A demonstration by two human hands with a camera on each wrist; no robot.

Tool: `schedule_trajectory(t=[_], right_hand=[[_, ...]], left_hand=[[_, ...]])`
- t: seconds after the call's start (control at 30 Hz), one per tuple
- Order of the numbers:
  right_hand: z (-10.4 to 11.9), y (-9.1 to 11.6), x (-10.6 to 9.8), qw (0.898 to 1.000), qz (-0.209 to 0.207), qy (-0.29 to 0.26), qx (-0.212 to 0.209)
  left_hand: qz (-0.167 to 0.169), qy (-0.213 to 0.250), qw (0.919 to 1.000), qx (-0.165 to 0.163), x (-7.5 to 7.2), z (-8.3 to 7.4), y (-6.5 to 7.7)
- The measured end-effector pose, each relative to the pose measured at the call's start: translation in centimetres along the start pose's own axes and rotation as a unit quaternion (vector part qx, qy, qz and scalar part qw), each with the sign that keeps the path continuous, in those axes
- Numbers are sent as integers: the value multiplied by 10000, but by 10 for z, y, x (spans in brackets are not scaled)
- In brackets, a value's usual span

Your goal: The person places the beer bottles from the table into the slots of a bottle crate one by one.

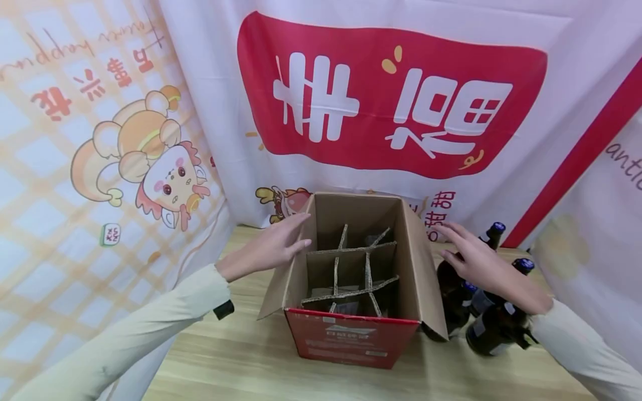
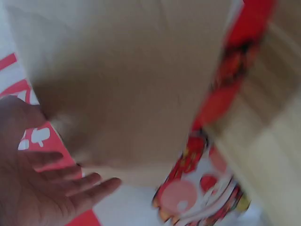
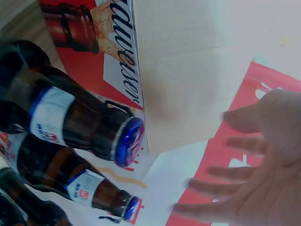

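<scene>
A red cardboard beer box (image 1: pixel 346 340) stands on the table with its top flaps spread and a cardboard divider (image 1: pixel 351 292) inside. My left hand (image 1: pixel 273 245) is at the box's left rim, fingers extended; in the left wrist view the thumb and fingers are beside the edge of a brown flap (image 2: pixel 122 89). To the right of the box, my right hand (image 1: pixel 484 259) hovers near the right flap (image 1: pixel 426 273), fingers straight and holding nothing. Brown beer bottles (image 1: pixel 494 334) with blue caps stand below that hand, partly hidden by it.
The wooden table (image 1: pixel 220 356) runs under the box and bottles. A white cloth with a red printed banner (image 1: pixel 391 100) hangs right behind the box. Another printed cloth (image 1: pixel 50 184) hangs along the left side. Several bottles crowd close against the box's right side.
</scene>
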State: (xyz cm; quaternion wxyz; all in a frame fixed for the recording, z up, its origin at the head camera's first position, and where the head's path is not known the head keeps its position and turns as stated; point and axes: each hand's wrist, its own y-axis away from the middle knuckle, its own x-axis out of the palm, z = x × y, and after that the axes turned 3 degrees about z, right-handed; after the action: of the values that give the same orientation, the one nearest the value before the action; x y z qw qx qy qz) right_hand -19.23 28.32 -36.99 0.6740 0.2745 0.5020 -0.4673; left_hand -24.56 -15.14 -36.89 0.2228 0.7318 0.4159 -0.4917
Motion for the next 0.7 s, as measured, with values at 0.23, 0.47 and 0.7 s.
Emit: schedule_trajectory(t=[0.23,0.47,0.7], right_hand=[[-16,30,4,9886,1304,-97,743],[-25,49,27,9958,430,-159,795],[-21,70,83,9670,-1763,-1125,1452]], left_hand=[[18,1621,9810,-1070,-5,-1,9],[460,3003,9393,-1596,-4,-4,9],[545,3792,9066,-1768,0,-4,8]])
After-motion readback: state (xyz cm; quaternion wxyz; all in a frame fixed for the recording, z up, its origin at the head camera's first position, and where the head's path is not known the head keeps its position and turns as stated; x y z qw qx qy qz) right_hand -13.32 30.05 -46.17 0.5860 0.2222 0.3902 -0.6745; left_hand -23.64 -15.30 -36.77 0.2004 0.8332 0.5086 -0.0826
